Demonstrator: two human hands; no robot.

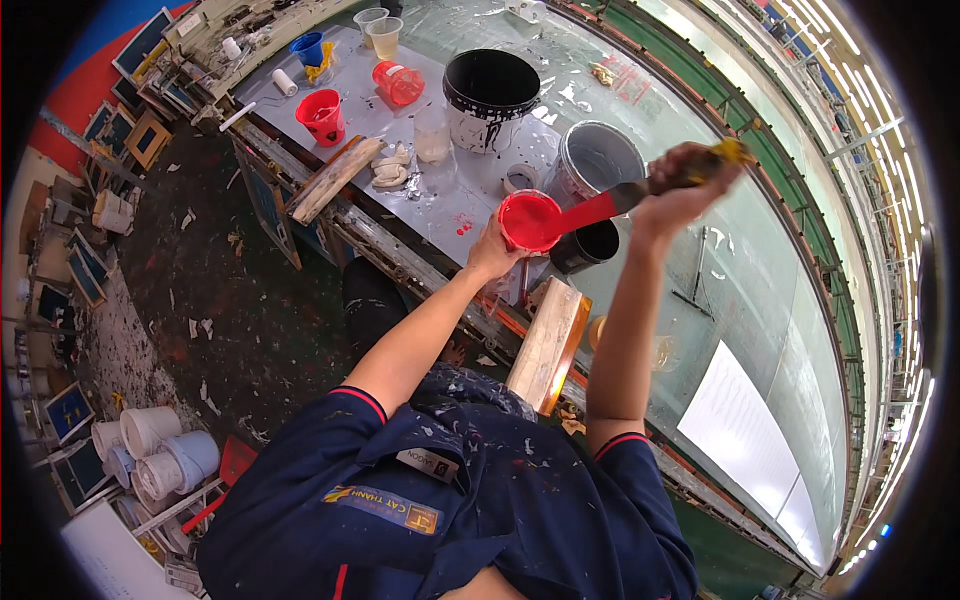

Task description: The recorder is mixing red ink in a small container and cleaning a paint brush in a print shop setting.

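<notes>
My left hand (490, 254) is wrapped round a small cup of red paint (530, 221), tilted so that its wet red inside faces me. In my right hand (682, 200), raised to the right, is a spatula (590, 212) with a broad flat blade coated red; its yellowish handle end is blurred. The blade's tip reaches to the cup's rim. Just beyond the cup stands a grey bucket (603, 150) of pale liquid, and a black cup (585, 247) sits beneath the blade. A roll of tape (520, 178) lies beside them.
A black paint-streaked bucket (490, 95), a red cup (321, 117), a blue cup (308, 48) and a tipped red container (398, 83) occupy the far table. A wooden-handled squeegee (548, 340) rests near my body. White paper (745, 430) lies at right; buckets (160, 450) stand lower left.
</notes>
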